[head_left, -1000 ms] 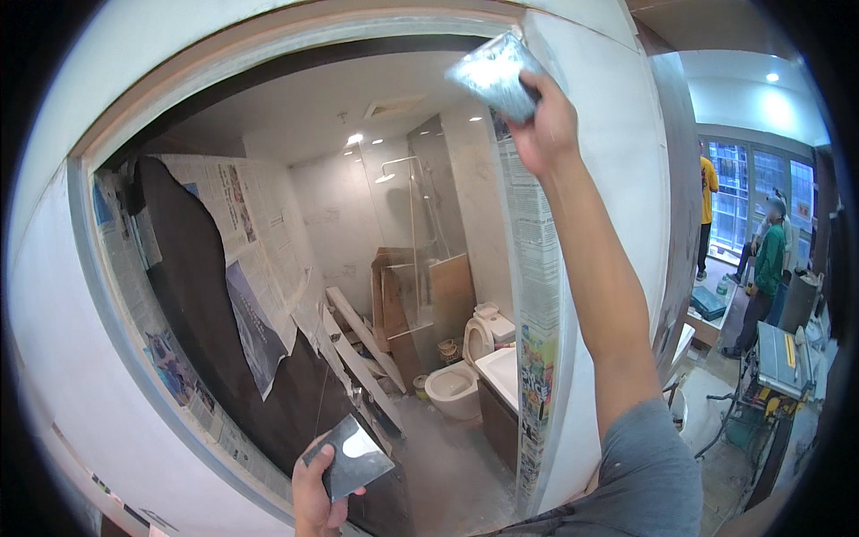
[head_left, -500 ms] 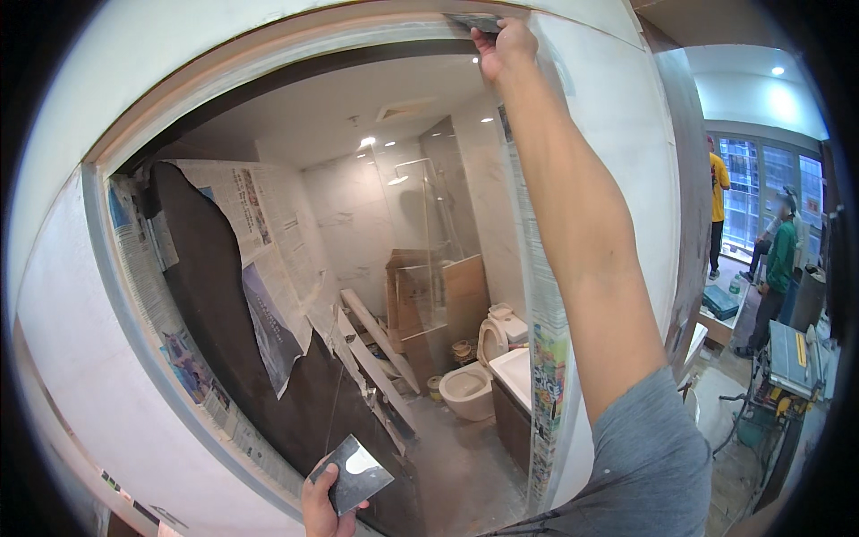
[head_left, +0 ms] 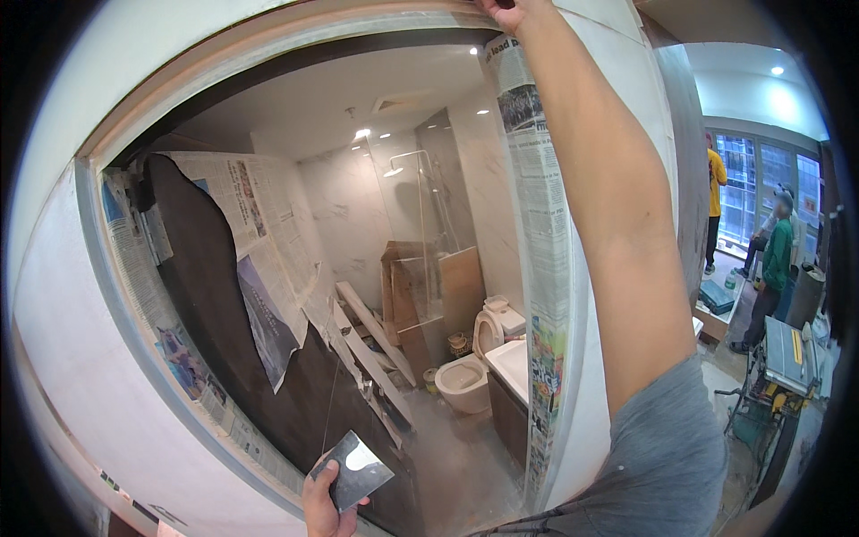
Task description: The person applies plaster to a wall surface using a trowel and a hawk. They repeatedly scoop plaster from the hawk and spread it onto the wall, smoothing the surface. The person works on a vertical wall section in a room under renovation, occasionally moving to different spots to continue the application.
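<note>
My left hand (head_left: 327, 503) grips a square, flat putty knife (head_left: 362, 473), with a dab of white putty (head_left: 362, 456) on its blade. Overhead, only part of my right hand (head_left: 506, 12) shows at the upper edge, fingers curled against the top of the door frame (head_left: 295, 25). Its dark flat putty knife, seen half a second ago, is now cut off by the picture's edge. My bare right forearm stretches up in front of the right jamb, where newspaper (head_left: 537, 197) covers the inner side.
Beyond the opening are a toilet (head_left: 463, 383), a white basin (head_left: 508, 369), cardboard (head_left: 461, 286) and leaning boards (head_left: 376, 345). Torn newspaper hangs on the dark panel (head_left: 192, 242) at left. At far right stand people, one in a green top (head_left: 777, 255), and a table saw (head_left: 789, 353).
My right hand has moved up and slightly right along the frame's top, taking its putty knife out of view. My left hand stays nearly where it was.
</note>
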Demonstrator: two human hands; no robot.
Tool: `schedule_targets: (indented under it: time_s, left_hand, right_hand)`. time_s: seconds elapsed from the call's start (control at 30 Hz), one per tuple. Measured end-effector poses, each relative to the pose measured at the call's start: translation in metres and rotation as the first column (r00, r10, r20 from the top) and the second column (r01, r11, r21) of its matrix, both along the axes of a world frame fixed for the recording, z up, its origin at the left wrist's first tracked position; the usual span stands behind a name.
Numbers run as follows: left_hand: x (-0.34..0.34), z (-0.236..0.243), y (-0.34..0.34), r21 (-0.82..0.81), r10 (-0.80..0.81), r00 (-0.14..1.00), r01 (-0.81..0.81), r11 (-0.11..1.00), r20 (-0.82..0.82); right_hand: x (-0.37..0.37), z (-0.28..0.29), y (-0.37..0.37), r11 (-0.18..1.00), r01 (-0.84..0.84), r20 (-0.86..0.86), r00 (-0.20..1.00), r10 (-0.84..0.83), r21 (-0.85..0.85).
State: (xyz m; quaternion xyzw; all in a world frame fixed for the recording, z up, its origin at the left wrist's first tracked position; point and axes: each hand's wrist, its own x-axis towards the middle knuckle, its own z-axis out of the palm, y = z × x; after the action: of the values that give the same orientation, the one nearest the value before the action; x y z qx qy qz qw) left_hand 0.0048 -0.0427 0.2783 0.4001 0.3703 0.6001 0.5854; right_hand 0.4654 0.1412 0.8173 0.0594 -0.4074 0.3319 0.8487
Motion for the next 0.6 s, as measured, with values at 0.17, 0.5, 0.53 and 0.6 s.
schedule_targets:
  time_s: [0.17,0.5,0.53,0.6]
  left_hand:
    - [-0.004,-0.007,0.003,0.013,0.003,1.000,-0.004,1.000,0.012]
    - [0.002,0.001,0.007,-0.012,0.022,1.000,-0.022,1.000,-0.007]
    - [-0.001,0.000,0.003,-0.026,0.052,0.999,-0.052,0.998,-0.007]
    - [-0.003,-0.001,0.001,-0.050,0.064,0.998,-0.065,0.997,-0.019]
  right_hand:
    - [0.020,0.022,0.004,0.996,-0.083,0.062,0.995,0.084,-0.017]
    - [0.049,0.010,-0.015,0.999,-0.042,0.032,0.999,0.041,0.025]
    - [0.032,-0.011,-0.008,0.998,-0.049,-0.016,0.999,0.050,0.049]
    - [0.025,-0.027,0.002,0.993,-0.038,-0.018,0.999,0.040,0.114]
